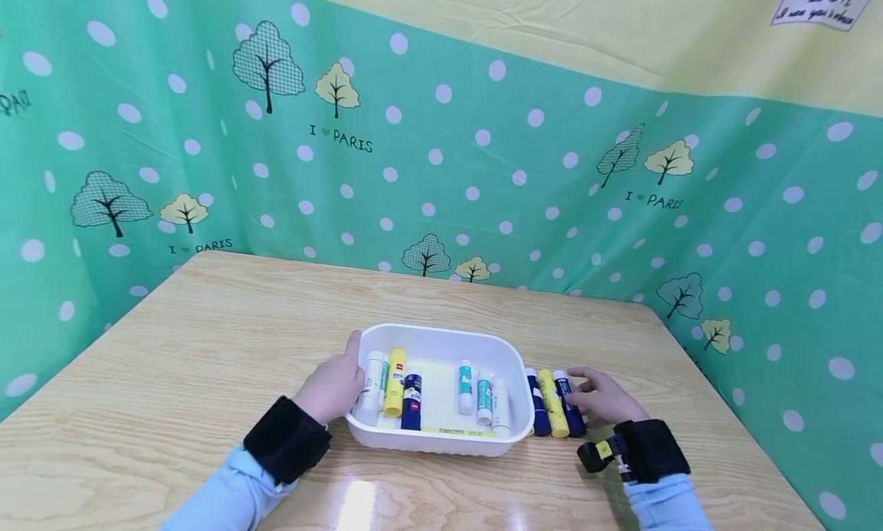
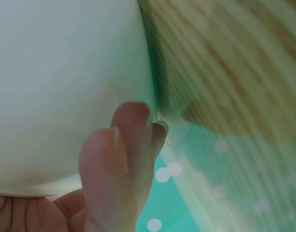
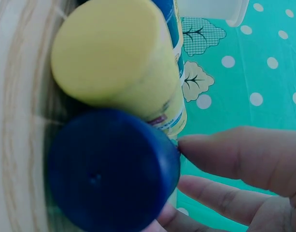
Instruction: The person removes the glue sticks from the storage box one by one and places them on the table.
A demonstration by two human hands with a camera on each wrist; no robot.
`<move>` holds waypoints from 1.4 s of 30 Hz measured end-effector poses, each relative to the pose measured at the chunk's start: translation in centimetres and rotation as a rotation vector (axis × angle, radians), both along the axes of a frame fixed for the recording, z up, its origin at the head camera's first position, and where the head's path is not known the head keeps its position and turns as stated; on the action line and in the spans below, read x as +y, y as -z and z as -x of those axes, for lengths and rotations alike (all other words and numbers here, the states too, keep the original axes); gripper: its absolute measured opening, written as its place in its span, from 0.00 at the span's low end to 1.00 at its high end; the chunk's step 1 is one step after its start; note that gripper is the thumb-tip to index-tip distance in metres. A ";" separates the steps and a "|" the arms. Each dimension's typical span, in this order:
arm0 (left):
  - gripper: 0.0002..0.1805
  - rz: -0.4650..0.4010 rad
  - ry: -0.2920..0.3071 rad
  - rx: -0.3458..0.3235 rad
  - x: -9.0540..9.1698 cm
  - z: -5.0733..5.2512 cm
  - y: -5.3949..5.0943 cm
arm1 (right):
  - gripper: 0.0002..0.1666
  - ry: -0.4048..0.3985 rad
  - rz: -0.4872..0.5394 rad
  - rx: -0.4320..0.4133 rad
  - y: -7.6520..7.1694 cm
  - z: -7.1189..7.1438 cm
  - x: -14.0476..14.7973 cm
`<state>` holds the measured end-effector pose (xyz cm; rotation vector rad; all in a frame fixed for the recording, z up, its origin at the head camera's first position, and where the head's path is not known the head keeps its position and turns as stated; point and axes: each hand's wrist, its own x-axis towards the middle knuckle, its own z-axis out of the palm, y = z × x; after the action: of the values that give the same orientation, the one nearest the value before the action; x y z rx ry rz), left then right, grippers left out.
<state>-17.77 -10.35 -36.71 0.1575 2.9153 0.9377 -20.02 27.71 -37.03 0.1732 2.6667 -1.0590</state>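
Observation:
A white plastic basket stands on the table with several glue sticks lying in it. At its left end, my left hand grips the wall, fingers against the outside. Right of the basket, three glue sticks lie side by side: a dark blue one, a yellow one and another dark blue glue stick. My right hand pinches the outermost dark blue stick, its thumb at the upper side and fingers beneath. Parts of that stick are hidden by the hand.
Inside the basket, a yellow glue stick and a dark blue one lie on the left, white ones with teal labels on the right. The wooden table ends at a green dotted curtain.

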 end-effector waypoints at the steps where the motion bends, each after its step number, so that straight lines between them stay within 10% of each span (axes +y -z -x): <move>1: 0.32 0.000 0.000 0.001 0.0 0.0 0.0 | 0.32 -0.001 0.000 0.000 0.0 0.0 0.0; 42: 0.32 0.083 0.013 0.045 -0.1 -0.5 -0.1 | 0.37 -0.030 -0.122 0.097 -0.6 -0.3 0.0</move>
<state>-17.31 -10.49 -36.58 0.1942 2.9840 0.8207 -19.74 27.74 -36.42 0.1080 2.8127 -0.9186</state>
